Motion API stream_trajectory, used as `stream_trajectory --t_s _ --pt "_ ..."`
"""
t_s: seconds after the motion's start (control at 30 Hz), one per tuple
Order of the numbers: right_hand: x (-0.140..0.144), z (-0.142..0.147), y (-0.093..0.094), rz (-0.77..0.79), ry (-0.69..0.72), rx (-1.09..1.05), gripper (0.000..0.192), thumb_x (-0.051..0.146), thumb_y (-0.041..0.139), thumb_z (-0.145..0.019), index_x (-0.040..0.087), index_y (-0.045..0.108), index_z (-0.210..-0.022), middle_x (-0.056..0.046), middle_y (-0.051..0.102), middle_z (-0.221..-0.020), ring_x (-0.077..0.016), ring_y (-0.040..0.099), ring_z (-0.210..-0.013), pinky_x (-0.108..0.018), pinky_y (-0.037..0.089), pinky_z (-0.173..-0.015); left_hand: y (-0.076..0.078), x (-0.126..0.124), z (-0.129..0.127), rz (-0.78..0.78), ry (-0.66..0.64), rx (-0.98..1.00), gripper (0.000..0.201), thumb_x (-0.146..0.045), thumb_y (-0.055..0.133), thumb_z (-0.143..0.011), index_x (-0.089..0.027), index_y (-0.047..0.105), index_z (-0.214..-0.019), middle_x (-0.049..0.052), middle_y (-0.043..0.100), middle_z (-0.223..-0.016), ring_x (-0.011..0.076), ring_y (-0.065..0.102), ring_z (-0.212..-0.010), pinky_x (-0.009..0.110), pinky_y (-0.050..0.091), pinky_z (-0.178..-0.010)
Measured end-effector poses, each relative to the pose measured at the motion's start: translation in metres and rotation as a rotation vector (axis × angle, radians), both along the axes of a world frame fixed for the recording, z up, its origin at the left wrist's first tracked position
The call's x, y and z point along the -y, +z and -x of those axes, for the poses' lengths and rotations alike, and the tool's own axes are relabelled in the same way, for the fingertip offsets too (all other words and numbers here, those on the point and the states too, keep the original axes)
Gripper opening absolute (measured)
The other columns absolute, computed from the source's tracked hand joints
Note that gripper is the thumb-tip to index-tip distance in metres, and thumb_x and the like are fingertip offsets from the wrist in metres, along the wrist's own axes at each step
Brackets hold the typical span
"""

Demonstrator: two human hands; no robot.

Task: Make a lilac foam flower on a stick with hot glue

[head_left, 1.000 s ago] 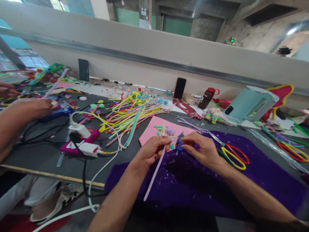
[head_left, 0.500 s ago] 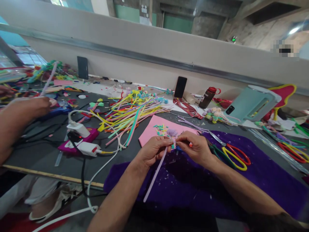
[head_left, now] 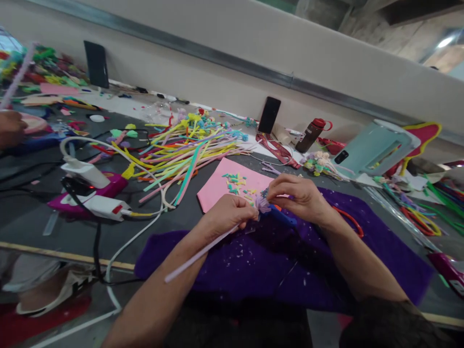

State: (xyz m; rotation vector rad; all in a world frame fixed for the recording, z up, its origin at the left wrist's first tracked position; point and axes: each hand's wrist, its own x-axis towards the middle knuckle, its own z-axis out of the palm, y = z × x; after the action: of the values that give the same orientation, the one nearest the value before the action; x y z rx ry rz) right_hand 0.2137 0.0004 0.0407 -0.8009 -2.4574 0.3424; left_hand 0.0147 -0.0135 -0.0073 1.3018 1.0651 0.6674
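Note:
My left hand (head_left: pixel 232 212) is closed, pinching a lilac pipe-cleaner flower (head_left: pixel 261 203) just under its fluffy head. The flower's long straight stem (head_left: pixel 201 253) slants down and left past my wrist. With bent fingers, my right hand (head_left: pixel 299 198) pinches at the upper right edge of the petals; its fingertips partly hide the spot. Below both hands lies a purple cloth (head_left: pixel 232 270) flecked with white bits. Behind them is a pink sheet (head_left: pixel 213 186) with small green and yellow cut pieces (head_left: pixel 235 182). A blue object (head_left: pixel 284 220) lies under my right hand, partly covered.
A pile of coloured pipe cleaners (head_left: pixel 188 154) lies behind left. A power strip (head_left: pixel 87 193) with chargers and cables sits left. Behind are a phone (head_left: pixel 268 115), a brown bottle (head_left: pixel 310 135) and a mint-green case (head_left: pixel 373 147). A co-worker's hand (head_left: pixel 10 129) shows at far left.
The flower has turned: its head now leans right and its stem points more to the left. My right fingers have moved up to the petals. The view has shifted, and my right arm hides most of the scissors.

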Motion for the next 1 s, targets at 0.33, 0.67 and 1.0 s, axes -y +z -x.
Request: stream_trajectory --t_s 0.33,0.67,1.0 --pt "0.0041 -0.0011 0.0013 -0.114 0.025 0.088 0.012 0.024 0.054 -0.084 0.023 0.066 -0.082 -0.003 0.061 -0.088 -0.0145 0.057 -0.083 -0.029 0.046 -0.074 0.0035 0.0024 -0.0022 0.036 -0.036 -0.056 0.014 -0.023 0.061 -0.06 -0.015 0.059 -0.049 -0.004 0.044 -0.033 0.0052 0.03 -0.026 0.018 0.018 -0.029" --pt "0.0057 0.0024 -0.0018 -0.223 0.069 0.163 0.012 0.019 0.053 -0.083 0.02 0.065 -0.084 -0.005 0.062 -0.087 -0.0149 0.056 -0.083 -0.028 0.045 -0.072 0.0041 0.0019 -0.0011 0.044 -0.101 -0.087 0.015 -0.026 0.059 -0.061 -0.014 0.056 -0.053 -0.006 0.042 -0.034 0.0045 0.03 -0.028 0.018 0.019 -0.031" --pt "0.0063 0.002 -0.0042 -0.286 0.043 0.198 0.012 0.018 0.053 -0.083 0.019 0.065 -0.083 -0.005 0.061 -0.087 -0.015 0.054 -0.083 -0.028 0.043 -0.071 0.0048 0.0018 -0.0011 0.042 -0.121 -0.098 0.015 -0.026 0.057 -0.062 -0.015 0.057 -0.054 -0.006 0.043 -0.035 0.0045 0.03 -0.028 0.018 0.019 -0.032"
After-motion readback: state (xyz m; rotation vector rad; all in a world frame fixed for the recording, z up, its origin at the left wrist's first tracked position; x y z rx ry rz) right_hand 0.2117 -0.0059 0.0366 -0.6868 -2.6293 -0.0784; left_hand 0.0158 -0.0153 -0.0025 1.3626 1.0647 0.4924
